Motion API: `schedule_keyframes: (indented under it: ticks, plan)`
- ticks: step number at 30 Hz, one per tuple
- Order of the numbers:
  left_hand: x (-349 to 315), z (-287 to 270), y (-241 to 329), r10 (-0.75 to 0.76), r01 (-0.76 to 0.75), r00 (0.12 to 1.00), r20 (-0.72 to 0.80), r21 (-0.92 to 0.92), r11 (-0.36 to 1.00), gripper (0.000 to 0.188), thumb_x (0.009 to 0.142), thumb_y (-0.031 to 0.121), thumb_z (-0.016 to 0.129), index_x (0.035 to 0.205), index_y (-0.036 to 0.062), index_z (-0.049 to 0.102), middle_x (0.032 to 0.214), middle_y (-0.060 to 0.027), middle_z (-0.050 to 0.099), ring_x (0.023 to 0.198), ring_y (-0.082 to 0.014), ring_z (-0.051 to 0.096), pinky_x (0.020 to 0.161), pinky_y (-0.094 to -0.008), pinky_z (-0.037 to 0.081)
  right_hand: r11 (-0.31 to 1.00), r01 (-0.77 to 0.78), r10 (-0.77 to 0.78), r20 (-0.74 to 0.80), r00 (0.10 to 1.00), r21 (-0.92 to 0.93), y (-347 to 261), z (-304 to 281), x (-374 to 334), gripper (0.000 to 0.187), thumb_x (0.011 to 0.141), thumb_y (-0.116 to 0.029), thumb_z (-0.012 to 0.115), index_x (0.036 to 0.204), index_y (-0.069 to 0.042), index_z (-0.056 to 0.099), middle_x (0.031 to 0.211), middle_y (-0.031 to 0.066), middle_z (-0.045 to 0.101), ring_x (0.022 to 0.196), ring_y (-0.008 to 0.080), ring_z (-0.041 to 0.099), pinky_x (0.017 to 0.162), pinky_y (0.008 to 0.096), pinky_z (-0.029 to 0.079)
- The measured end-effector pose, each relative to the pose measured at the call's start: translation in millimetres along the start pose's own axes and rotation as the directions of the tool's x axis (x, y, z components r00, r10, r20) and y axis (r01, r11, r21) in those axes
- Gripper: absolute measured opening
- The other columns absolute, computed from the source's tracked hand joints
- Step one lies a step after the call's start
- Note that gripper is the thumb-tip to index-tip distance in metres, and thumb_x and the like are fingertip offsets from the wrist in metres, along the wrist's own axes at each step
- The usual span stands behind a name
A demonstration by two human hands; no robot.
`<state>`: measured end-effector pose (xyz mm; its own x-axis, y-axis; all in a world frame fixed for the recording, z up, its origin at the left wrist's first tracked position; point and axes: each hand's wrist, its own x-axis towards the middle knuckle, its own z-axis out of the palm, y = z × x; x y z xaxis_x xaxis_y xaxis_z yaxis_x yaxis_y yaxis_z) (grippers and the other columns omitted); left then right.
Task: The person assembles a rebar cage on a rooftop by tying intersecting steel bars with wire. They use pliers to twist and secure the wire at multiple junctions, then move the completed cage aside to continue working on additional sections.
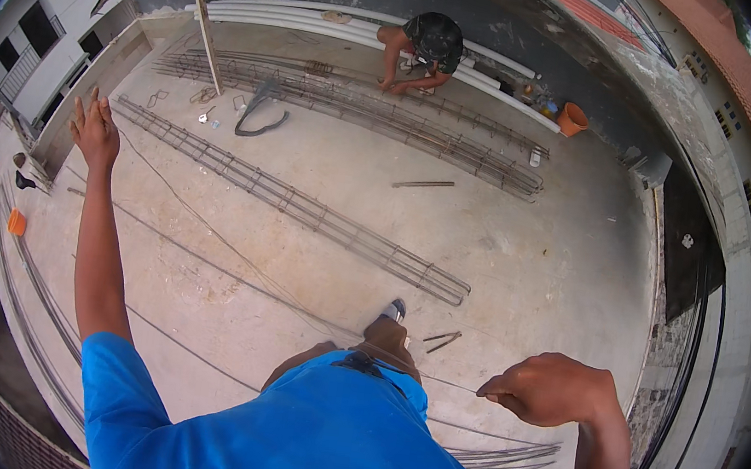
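My left hand [95, 130] is raised at the far left, its fingers stretched upward and somewhat apart. A thin wire [203, 204] runs from beside that hand down across my waist toward my right hand; I cannot tell whether it touches the left hand. My right hand [554, 390] is closed at the lower right, thumb and finger pinching the wire's near stretch. Beyond my feet lies a long rebar cage [304, 207], apart from both hands. One shoe [395, 310] shows on the concrete floor [522, 251].
Another person [429, 46] crouches at the back beside more rebar cages [380, 116] and white pipes [361, 36]. Orange buckets [573, 119] stand at the back right and far left. A slanted post [204, 16] rises at the back left. Loose bars [508, 457] lie behind me.
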<state>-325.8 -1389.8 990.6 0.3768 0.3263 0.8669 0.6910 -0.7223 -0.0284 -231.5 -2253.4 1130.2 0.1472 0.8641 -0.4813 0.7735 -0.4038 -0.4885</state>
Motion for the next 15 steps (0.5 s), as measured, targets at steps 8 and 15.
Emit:
schedule_keyframes:
  ticks: [8,15]
  plan:
    - [-77.3,34.8,28.9,-0.047,0.040,0.931,0.363,0.028,0.999,0.053,0.118,0.050,0.033,0.128,0.0133,0.070,0.146,-0.0094,0.068,0.155,-0.0279,0.044,0.128,-0.0669,0.022,0.723,-0.658,0.284,-0.777,0.562,-0.211,100.9,-18.7,26.9,0.019,0.104,-0.017,0.068,0.114,-0.004,0.077,0.076,0.0154,0.070,0.065,0.0340,0.066,0.062,0.0432,0.049]
    - [-101.2,45.8,22.1,0.069,-0.227,0.845,0.530,0.239,0.944,0.047,0.116,0.045,0.045,0.106,0.0077,0.070,0.121,-0.0177,0.075,0.136,-0.0367,0.063,0.115,-0.0688,0.041,0.599,0.457,-0.244,-0.394,0.886,0.658,149.7,-41.8,22.0,0.026,0.108,-0.021,0.067,0.121,-0.003,0.080,0.087,0.0091,0.075,0.072,0.0190,0.064,0.063,0.0314,0.045]
